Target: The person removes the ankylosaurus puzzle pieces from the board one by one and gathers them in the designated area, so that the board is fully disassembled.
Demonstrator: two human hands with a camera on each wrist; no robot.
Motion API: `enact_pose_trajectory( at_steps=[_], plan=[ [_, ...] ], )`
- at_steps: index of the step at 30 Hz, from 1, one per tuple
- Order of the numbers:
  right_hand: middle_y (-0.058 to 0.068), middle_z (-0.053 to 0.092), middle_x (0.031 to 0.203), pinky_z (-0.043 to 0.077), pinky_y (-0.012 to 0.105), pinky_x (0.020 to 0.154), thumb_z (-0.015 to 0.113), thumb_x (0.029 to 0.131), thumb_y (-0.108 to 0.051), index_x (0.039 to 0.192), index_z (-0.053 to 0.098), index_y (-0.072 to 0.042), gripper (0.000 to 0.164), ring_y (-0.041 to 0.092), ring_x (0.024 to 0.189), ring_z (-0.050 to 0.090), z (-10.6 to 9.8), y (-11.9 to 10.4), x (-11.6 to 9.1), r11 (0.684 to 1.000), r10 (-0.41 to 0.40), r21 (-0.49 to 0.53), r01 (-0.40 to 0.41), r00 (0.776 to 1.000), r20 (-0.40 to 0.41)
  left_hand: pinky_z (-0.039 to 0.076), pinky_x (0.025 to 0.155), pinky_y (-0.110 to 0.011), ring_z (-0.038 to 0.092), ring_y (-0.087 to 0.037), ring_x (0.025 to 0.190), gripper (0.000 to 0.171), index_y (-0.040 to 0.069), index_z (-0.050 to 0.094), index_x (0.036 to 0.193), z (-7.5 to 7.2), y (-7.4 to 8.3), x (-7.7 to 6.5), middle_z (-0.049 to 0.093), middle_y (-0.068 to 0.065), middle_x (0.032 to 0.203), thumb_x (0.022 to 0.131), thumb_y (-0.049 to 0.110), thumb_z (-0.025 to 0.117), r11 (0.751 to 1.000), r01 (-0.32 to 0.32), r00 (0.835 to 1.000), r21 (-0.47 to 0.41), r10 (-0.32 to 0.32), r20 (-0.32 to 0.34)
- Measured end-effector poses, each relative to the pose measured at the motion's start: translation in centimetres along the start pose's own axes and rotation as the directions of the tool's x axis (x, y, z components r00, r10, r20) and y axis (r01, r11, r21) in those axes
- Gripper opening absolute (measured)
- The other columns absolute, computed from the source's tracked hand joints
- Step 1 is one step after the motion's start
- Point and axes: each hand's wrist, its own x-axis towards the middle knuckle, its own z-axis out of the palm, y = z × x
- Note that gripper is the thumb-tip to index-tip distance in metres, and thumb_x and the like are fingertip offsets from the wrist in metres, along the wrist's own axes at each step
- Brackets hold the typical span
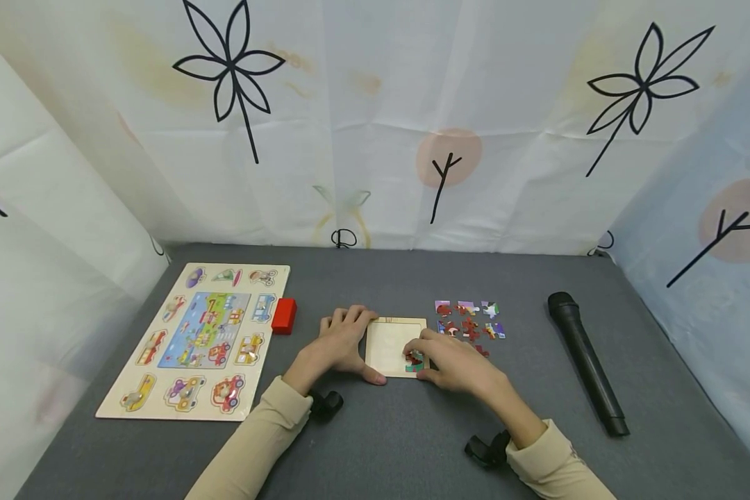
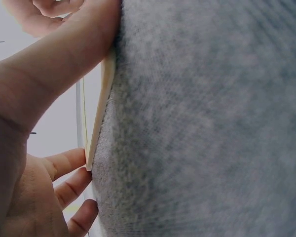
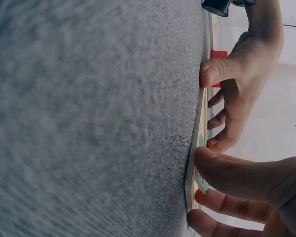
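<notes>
A small square wooden puzzle tray [image 1: 384, 351] lies on the grey table. My left hand [image 1: 344, 344] holds its left side, the thumb at the near corner and the fingers along the far end. At the tray's near right corner, my right hand [image 1: 453, 362] pinches a jigsaw piece [image 3: 203, 185], which tilts between thumb and fingers in the right wrist view. Colourful artwork with green and red [image 1: 414, 367] shows beneath those fingers, partly covered by them. To the tray's right lie several loose jigsaw pieces [image 1: 471, 328], a few close behind the right hand.
On the left lies a large wooden picture board [image 1: 115, 412] with vehicle pictures. A red block [image 1: 284, 316] touches its right edge. A black microphone [image 1: 590, 364] lies at the right. Printed white cloth [image 1: 375, 125] hangs behind the grey table [image 1: 400, 444].
</notes>
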Motion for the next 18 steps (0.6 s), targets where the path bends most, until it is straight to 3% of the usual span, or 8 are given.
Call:
enact_pose_trajectory(
  at_steps=[11,18],
  plan=[
    [0.002,0.063,0.098,0.039,0.019,0.058,0.084,0.083,-0.011,0.119,0.075,-0.011,0.037,0.003,0.066,0.044,-0.12,-0.18,0.17,1.0,-0.008,-0.005,0.008,1.0,0.0,0.031,0.107,-0.059,0.037,-0.038,0.135,0.113,0.02,0.042,0.151,0.04,-0.04,0.07,0.037,-0.01,0.157,0.06,0.065,0.092,1.0,-0.003,1.0,0.003,0.003,-0.003],
    [0.003,0.064,0.095,0.039,0.019,0.057,0.077,0.088,-0.004,0.117,0.076,-0.011,0.03,0.003,0.066,0.047,0.04,-0.06,0.18,1.0,-0.008,0.021,0.008,1.0,-0.008,0.031,0.107,-0.059,0.037,-0.037,0.134,0.113,0.021,0.042,0.152,0.07,-0.11,0.05,0.037,-0.01,0.157,0.061,0.065,0.092,1.0,-0.011,1.0,0.003,0.011,-0.001]
  ],
)
